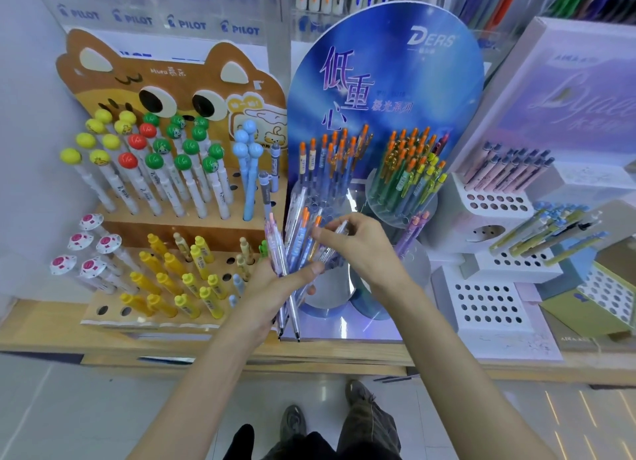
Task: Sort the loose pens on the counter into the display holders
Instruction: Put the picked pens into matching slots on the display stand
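The left hand (pixel 272 284) clutches a fanned bundle of pens (pixel 292 249) before the blue Ders display stand (pixel 385 81) — spread, likely, so the right hand (pixel 361 249), pinching a single pen (pixel 342 225), can draw it out.

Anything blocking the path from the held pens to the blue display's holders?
Nothing visible. The left hand grips the pen bundle, the right hand pinches one of its pens, and the blue display's clear holders stand directly behind them, partly filled.
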A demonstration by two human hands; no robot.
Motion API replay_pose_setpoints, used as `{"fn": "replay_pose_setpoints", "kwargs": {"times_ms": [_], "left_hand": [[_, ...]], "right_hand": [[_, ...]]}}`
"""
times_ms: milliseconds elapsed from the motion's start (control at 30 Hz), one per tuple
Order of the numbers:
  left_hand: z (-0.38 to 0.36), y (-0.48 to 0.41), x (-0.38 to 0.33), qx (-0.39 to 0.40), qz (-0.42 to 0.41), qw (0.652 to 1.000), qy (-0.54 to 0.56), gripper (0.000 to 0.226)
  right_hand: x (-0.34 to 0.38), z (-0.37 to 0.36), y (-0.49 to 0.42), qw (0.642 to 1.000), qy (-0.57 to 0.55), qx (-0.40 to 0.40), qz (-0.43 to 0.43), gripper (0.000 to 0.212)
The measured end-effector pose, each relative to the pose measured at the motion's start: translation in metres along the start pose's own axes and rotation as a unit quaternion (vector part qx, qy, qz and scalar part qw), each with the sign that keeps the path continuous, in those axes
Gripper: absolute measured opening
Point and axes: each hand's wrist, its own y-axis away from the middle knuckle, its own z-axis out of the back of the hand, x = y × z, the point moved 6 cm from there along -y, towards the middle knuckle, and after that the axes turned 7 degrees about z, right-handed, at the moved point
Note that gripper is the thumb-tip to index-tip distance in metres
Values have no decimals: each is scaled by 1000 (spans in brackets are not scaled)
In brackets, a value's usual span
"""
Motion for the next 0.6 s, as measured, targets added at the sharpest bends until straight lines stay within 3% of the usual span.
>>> {"fn": "replay_pose_setpoints", "kwargs": {"times_ms": [167,400,600], "left_hand": [[-5,-1,0,9,5,1000,-21,42],[-17,-4,-4,34,17,999,-38,39],[-18,-8,-8,36,12,999,-38,32]], "right_hand": [[-3,1,1,999,18,28,-4,27],[1,14,4,996,-84,-25,20,14],[-1,20,3,982,-167,-90,-2,18]]}}
